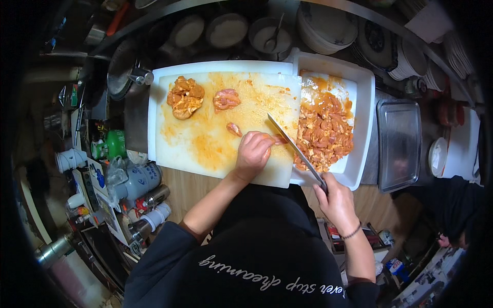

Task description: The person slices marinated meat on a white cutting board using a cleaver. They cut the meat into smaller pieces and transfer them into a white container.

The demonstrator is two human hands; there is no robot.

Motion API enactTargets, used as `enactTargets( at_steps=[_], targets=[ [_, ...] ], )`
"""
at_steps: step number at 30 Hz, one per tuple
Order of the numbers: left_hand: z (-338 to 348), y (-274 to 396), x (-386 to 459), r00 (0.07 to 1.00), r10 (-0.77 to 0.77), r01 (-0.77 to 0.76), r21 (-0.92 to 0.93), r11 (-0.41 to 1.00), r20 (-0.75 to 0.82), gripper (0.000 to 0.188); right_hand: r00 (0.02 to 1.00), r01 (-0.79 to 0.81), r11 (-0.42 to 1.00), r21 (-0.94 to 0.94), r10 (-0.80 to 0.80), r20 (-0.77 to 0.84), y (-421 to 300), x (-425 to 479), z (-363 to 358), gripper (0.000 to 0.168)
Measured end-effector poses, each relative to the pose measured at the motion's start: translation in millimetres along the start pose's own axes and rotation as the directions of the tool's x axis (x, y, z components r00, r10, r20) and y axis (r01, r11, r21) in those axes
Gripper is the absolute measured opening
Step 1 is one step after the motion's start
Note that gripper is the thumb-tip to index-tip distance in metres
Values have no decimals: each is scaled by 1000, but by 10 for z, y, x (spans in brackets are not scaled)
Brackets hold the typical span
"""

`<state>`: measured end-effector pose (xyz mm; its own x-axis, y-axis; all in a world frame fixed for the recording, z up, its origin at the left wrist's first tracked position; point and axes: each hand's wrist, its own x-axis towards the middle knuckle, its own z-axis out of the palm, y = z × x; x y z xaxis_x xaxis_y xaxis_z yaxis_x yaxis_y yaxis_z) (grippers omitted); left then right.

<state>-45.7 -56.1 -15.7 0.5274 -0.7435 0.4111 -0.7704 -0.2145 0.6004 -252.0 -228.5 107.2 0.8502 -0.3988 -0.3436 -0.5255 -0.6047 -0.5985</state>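
My right hand (336,200) grips the handle of a long kitchen knife (296,149), its blade slanting up and left over the right edge of a white cutting board (188,152). Under the curled fingers of my left hand (254,151), a strip of raw marinated meat (280,139) is held on the board, its end against the blade. Further left lie a small meat piece (233,129), a larger pink piece (226,100) and a heap of marinated meat (185,98). Chopped meat (325,140) fills much of a white plastic tub (365,115), which the board partly overlaps.
Behind the board stand several bowls (227,30), one containing a ladle (272,41), and stacked dishes (327,29). Right of the tub lies a rectangular metal tray (399,144). Pan handles (141,77) jut near the board's left corner. Another person's dark sleeve (450,204) shows at far right.
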Motion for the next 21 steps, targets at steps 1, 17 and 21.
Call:
enactTargets(
  at_steps=[1,17,21],
  targets=[
    [-11,3,0,1000,-6,6,3,1000,7,25,1000,-21,1000,-5,21,19,-29,-79,-97,22],
    [-98,-45,-105,992,-114,114,-6,993,-45,25,1000,-6,999,37,5,31,-147,42,61,24],
    [-107,-39,-105,999,-43,43,22,999,-1,23,991,-38,999,16,36,132,-230,-115,-81,24]
  ],
)
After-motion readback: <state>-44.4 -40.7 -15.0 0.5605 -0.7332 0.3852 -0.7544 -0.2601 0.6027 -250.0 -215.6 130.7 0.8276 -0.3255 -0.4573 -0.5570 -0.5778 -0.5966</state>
